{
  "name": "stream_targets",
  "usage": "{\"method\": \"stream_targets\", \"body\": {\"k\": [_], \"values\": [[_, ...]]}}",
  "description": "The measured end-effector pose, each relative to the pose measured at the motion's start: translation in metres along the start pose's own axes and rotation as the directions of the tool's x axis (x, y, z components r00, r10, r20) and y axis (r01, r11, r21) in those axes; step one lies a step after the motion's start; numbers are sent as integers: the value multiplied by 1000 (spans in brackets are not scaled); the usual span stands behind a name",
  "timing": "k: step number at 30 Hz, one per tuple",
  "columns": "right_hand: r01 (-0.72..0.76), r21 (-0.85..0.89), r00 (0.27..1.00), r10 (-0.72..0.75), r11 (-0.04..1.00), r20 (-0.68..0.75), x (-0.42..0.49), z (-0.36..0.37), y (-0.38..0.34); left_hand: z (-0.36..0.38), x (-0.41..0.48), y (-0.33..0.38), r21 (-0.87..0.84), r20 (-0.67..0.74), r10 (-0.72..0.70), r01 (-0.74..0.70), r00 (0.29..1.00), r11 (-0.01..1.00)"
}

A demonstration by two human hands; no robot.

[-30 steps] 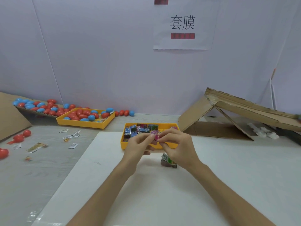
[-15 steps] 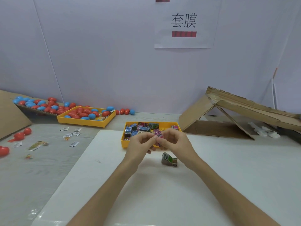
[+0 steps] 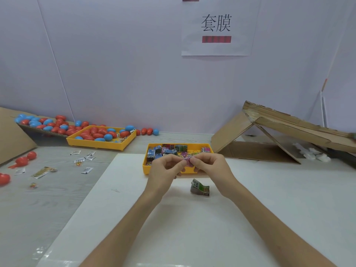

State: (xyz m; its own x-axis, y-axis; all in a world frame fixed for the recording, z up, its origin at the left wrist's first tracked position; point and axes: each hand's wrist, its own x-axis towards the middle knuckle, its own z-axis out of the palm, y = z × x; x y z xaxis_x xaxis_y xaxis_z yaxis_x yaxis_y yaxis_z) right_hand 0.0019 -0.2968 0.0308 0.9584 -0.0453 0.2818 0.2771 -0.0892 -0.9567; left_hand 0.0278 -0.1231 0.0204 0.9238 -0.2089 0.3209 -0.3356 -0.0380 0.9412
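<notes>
Between the two hands, just above the near edge of the yellow tray (image 3: 146,168), a small pink packet (image 3: 187,162) is held up off the white board (image 3: 173,218) — the left hand (image 3: 163,170) pinches its left side with curled fingers, and the right hand (image 3: 211,166) pinches its right side the same way. Behind the hands, the tray holds a heap of small printed packets (image 3: 169,150). Just in front of the right wrist, a crumpled green wrapper (image 3: 199,187) lies on the board. Farther left stands a second yellow tray (image 3: 100,144) of red and blue eggs (image 3: 98,134), with paper slips (image 3: 86,170) scattered near it — and to the right, a folded cardboard box (image 3: 269,132).
</notes>
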Motion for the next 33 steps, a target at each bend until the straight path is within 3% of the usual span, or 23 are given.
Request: {"method": "stream_targets", "body": {"k": [9,18,25,29,33], "values": [[22,-115,1000,-24,993,-15,0,1,0,2,2,-4,169,-90,66,-50,994,984],[-60,18,990,57,998,130,-2,0,-3,3,-1,-7,348,-78,157,-121,984,930],[49,44,997,-52,998,63,-2,0,-2,2,1,-5,184,-55,60,-49,997,982],[55,59,995,-60,997,85,-2,-2,-1,2,1,-5,157,3,18,-18,1000,987],[6,113,997,-15,994,72,-1,-3,0,1,1,-5,69,80,-106,100,991,993]]}}
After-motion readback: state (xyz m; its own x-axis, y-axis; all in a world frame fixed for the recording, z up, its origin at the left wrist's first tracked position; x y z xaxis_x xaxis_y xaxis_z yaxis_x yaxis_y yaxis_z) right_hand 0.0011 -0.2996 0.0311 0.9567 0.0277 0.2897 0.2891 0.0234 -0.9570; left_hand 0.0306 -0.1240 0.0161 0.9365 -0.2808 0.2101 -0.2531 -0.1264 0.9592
